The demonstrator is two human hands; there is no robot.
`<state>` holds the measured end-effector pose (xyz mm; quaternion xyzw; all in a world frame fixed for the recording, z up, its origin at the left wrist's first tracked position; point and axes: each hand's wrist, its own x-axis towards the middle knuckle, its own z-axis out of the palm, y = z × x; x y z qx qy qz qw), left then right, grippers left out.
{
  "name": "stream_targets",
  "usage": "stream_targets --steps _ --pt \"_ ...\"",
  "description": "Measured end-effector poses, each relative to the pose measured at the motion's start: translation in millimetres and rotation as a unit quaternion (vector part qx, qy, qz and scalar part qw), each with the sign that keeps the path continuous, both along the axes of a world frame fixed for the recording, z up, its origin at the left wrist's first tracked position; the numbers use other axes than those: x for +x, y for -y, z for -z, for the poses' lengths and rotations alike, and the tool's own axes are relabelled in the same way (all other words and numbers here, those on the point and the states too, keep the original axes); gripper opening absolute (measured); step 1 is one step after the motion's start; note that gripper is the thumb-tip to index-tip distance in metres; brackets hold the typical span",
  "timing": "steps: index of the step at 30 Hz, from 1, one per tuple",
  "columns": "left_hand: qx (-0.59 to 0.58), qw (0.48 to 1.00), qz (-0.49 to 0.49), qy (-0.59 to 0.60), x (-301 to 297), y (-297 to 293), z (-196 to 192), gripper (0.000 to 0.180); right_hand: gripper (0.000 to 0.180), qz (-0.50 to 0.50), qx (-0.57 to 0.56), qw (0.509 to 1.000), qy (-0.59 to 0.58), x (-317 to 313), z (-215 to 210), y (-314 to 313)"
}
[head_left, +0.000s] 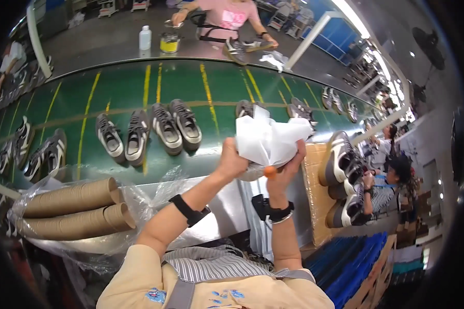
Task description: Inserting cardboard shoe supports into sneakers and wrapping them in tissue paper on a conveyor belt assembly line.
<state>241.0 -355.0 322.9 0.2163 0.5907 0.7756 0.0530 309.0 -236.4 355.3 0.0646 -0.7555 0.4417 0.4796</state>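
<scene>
Both hands are raised over the near edge of the belt and closed on one wad of white paper (267,139). Left hand (231,160) grips the wad's lower left side, fingers hidden behind it. Right hand (288,164) clamps the lower right, fingers curled up the side; an orange fingertip cover (270,172) shows at the bottom of the wad. The paper is crumpled, sticking up in peaks, held in the air and touching nothing else. A black strap sits on each wrist.

Behind the paper runs a green belt (113,82) with yellow lines, carrying grey-and-white sneakers. One pair (176,125) lies just left of the wad, toes toward the person; another pair (122,137) lies further left. A third pair (46,153) is near the left edge. More sneakers sit behind the paper and along the belt to the right, partly covered.

Lower left, brown cardboard tubes (77,208) lie stacked in a clear plastic bag on the worktop. Right of the hands, a cardboard box (314,195) with sneakers (343,165) stacked against it.

Across the belt, a person in a pink top (227,15) handles a shoe; a white bottle (145,38) and a yellow tin (169,43) stand beside them. Another person sits far right.
</scene>
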Motion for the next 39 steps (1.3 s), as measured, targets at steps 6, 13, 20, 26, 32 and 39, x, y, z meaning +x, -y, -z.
stream_targets --steps 6,13,20,26,32,39 --pt "0.224 0.906 0.124 0.339 20.6 37.2 15.9 0.049 0.022 -0.003 0.148 0.986 0.073 -47.1 -6.1 24.5" --pt "0.097 0.962 0.053 0.249 -48.0 94.4 62.5 0.027 0.086 -0.119 0.160 0.954 0.222 -94.3 53.7 64.1" --pt "-0.056 0.942 0.179 0.278 -143.7 144.4 50.9 0.020 0.066 -0.096 0.045 0.921 0.376 -104.4 76.8 72.6" --pt "-0.513 0.809 -0.119 -0.260 -214.6 150.9 182.2 0.054 0.048 -0.158 -0.136 0.815 0.540 -152.0 140.9 56.6" --pt "-0.539 0.766 0.075 -0.343 -264.6 159.0 169.7 0.034 0.048 -0.088 0.192 0.801 0.561 -239.5 148.8 92.3" --pt "-0.474 0.802 0.111 -0.346 -292.9 166.3 168.9 0.026 0.051 -0.151 0.175 0.811 0.538 -258.7 169.7 119.7"
